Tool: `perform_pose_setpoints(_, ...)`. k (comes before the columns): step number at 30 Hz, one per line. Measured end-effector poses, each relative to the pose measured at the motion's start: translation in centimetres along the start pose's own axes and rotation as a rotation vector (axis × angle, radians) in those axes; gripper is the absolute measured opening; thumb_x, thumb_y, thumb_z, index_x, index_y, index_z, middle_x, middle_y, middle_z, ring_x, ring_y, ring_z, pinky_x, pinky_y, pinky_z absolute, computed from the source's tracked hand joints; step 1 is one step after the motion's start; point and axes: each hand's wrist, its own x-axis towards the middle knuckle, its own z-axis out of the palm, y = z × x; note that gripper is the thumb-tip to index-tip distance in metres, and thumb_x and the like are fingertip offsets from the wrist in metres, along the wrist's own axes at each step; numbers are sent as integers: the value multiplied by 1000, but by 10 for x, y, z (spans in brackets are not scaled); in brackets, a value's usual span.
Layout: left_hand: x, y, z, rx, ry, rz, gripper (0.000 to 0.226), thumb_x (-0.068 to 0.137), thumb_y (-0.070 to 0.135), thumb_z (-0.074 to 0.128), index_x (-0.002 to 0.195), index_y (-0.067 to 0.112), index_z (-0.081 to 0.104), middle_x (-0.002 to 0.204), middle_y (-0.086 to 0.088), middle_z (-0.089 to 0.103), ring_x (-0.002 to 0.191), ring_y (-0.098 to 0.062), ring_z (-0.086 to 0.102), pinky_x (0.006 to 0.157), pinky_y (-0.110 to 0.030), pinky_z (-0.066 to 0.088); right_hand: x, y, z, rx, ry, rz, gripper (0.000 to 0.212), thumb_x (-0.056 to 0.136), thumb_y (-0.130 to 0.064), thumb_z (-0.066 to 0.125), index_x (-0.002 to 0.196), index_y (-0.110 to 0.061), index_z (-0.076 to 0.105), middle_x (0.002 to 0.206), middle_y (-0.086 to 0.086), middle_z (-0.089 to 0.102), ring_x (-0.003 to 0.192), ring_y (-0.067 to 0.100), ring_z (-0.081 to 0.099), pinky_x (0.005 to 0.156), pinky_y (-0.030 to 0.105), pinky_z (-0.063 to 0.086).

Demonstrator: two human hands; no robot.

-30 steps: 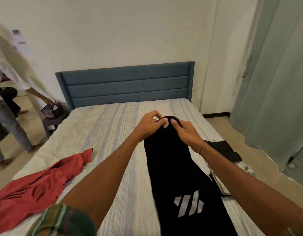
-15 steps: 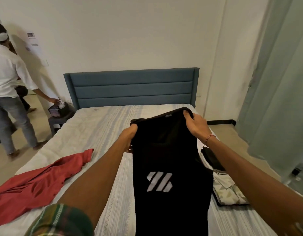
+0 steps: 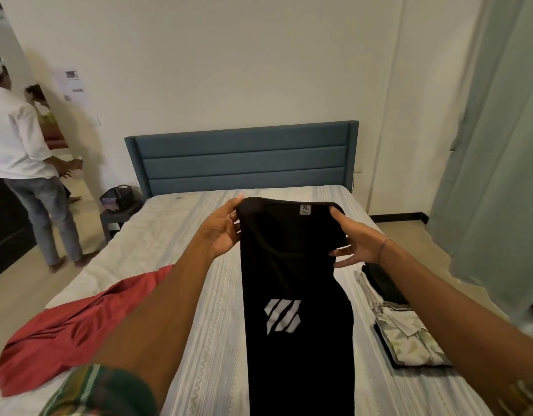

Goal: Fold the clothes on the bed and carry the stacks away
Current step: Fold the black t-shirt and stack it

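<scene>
A black garment (image 3: 295, 277) with a white striped logo and an XL tag hangs in front of me over the bed (image 3: 199, 295), folded lengthwise into a narrow strip. My left hand (image 3: 223, 229) pinches its top left corner. My right hand (image 3: 353, 241) holds the top right corner, thumb on the front, fingers spread along the edge. A red shirt (image 3: 67, 328) lies spread on the bed's left side. A folded stack (image 3: 409, 334) with a pale leaf-print piece on top sits at the bed's right edge, and a dark folded piece (image 3: 382, 283) lies behind it.
A blue padded headboard (image 3: 244, 157) stands against the white wall. A person in a white shirt (image 3: 22, 139) stands at the left by a small side table (image 3: 115, 217) with a dark bag. A green curtain (image 3: 496, 145) hangs on the right.
My hands have moved apart and stretched the garment's top edge flat, so the XL tag now shows. The person on the left has stepped away from the side table.
</scene>
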Motion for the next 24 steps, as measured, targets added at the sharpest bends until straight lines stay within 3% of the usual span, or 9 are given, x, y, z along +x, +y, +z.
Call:
perform_pose_setpoints(2, 0, -1, -2, -70, 51, -8, 41, 94, 38, 68, 126, 13, 66, 110, -9, 74, 104, -26, 69, 78, -36, 60, 6, 2, 0, -14, -10, -6, 69, 88, -68, 58, 132, -15, 56, 122, 15, 60, 104, 32, 63, 89, 48, 58)
perform_pose_setpoints(6, -2, 0, -4, -6, 65, -20, 38, 92, 37, 70, 118, 10, 70, 108, -12, 74, 101, -26, 70, 85, -38, 59, 13, 4, 5, -95, 46, 15, 85, 75, -81, 60, 120, -9, 63, 93, 12, 63, 78, 21, 61, 90, 44, 59)
perform_pose_setpoints(7, -2, 0, -5, -7, 65, -12, 33, 94, 35, 69, 115, 10, 71, 105, -11, 74, 98, -25, 71, 83, -38, 59, 14, 4, 6, -126, 56, 17, 89, 73, -83, 60, 120, -8, 63, 91, 12, 64, 78, 22, 63, 89, 46, 59)
perform_pose_setpoints(9, -5, 2, -5, -47, 42, 6, 28, 96, 34, 65, 113, 12, 70, 105, -10, 74, 99, -25, 70, 81, -38, 59, 14, 5, 8, -61, 2, 6, 90, 75, -81, 59, 129, -10, 54, 105, 16, 67, 96, 30, 69, 91, 52, 58)
perform_pose_setpoints(11, -6, 2, -5, -95, 28, 38, 27, 99, 34, 61, 116, 14, 69, 107, -9, 75, 104, -27, 70, 80, -39, 59, 14, 7, 12, 96, -125, 4, 79, 78, -75, 60, 132, -21, 40, 126, 22, 62, 114, 40, 64, 91, 59, 55)
perform_pose_setpoints(14, -10, 4, -4, -119, 22, 82, 25, 102, 32, 56, 117, 17, 69, 110, -7, 75, 104, -26, 71, 81, -38, 60, 16, 11, 18, 191, -262, -8, 74, 78, -75, 57, 133, -28, 38, 133, 23, 59, 119, 46, 61, 89, 60, 54)
perform_pose_setpoints(18, -13, 9, -5, -133, 11, 139, 21, 103, 22, 55, 120, 19, 68, 116, -6, 74, 108, -24, 71, 88, -36, 58, 26, 14, 31, 178, -126, -182, 45, 94, -64, 49, 122, -29, 52, 136, 14, 58, 123, 34, 57, 106, 56, 46)
perform_pose_setpoints(21, -13, 9, -5, -103, 16, 165, 23, 104, 20, 52, 123, 21, 65, 119, -5, 73, 110, -23, 70, 89, -36, 58, 32, 13, 37, 334, -89, -265, 37, 98, -53, 54, 122, -25, 57, 131, 12, 64, 116, 32, 63, 102, 51, 51)
perform_pose_setpoints(24, -15, 7, -9, -88, -2, 146, 28, 107, 25, 46, 131, 20, 60, 123, -8, 71, 115, -27, 68, 98, -42, 53, 32, 10, 40, 498, -74, -370, 37, 99, -28, 62, 132, -13, 55, 119, 13, 69, 105, 27, 69, 95, 50, 57)
